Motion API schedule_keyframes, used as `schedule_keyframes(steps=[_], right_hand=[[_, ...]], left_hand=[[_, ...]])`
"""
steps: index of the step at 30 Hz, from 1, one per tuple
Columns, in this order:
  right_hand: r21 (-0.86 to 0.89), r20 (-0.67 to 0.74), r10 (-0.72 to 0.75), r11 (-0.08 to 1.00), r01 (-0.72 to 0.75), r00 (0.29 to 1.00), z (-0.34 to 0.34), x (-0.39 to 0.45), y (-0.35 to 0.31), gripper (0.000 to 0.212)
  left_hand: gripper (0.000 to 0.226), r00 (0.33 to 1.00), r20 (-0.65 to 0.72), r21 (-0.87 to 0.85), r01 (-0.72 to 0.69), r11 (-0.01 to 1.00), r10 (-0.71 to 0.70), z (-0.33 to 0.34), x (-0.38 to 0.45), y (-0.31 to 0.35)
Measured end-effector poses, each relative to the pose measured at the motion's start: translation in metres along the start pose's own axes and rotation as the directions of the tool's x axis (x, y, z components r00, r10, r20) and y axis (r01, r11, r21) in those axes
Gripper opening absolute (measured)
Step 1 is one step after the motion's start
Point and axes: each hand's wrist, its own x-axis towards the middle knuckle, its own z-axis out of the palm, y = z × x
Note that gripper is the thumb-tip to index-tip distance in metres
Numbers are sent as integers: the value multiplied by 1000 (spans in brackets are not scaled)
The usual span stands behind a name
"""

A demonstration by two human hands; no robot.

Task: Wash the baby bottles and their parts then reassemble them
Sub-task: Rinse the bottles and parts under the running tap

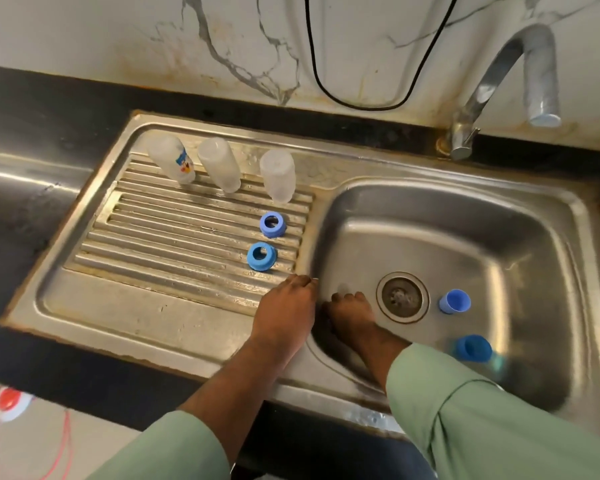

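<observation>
Marble wall is seen behind a steel sink set in a dark bench, with a bent tap at the back. Three clear bottles are stood upside down on the ribbed drain board. Two blue rings are laid near them on the ribs, one behind the other. Two blue caps are left lying in the bowl, to the right of the drain hole.

The left hand is rested on the edge between board and bowl, fingers bent down. The right hand is lowered into the bowl just beside it, fingers curled. Something pale seems to be held there, but it cannot be told for sure.

The bottles are likely light and a bit bendy, and slippery when wet. They are best taken round the middle. The rings are hard and small, so they can be pinched by the rim. The caps may roll, so they should be picked up by the open end.
</observation>
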Motion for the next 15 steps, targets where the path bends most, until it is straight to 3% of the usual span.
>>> schedule_keyframes(steps=[3,5,6,7,8,9,10,12,15], right_hand=[[43,-138,-23,999,30,990,7,-4,5,29],[264,-257,36,964,34,966,3,-7,12,21],[475,-291,123,879,32,949,0,-10,17,18],[710,-288,244,703,35,926,-7,-15,25,18],[890,-241,353,451,61,904,-14,-21,33,23],[972,-192,443,207,108,876,-22,-28,42,28],[986,-157,514,31,165,843,-32,-37,56,31],[958,-116,560,-154,240,821,-50,-54,83,31],[915,-133,522,-262,306,843,-72,-69,124,28]], left_hand=[[39,999,-32,-40,4,999,-5,-1,3,5],[36,997,-77,-114,22,993,-31,-7,8,10],[34,994,-98,-166,30,986,-47,-11,12,14],[30,990,-127,-221,25,975,-55,-18,20,21],[26,987,-149,-276,23,961,-66,-23,29,28],[24,985,-158,-315,21,949,-74,-28,40,34],[21,985,-161,-340,9,940,-68,-35,56,46],[19,984,-169,-373,-8,928,-59,-46,89,71],[26,981,-175,-495,-15,869,-82,-63,140,106]])
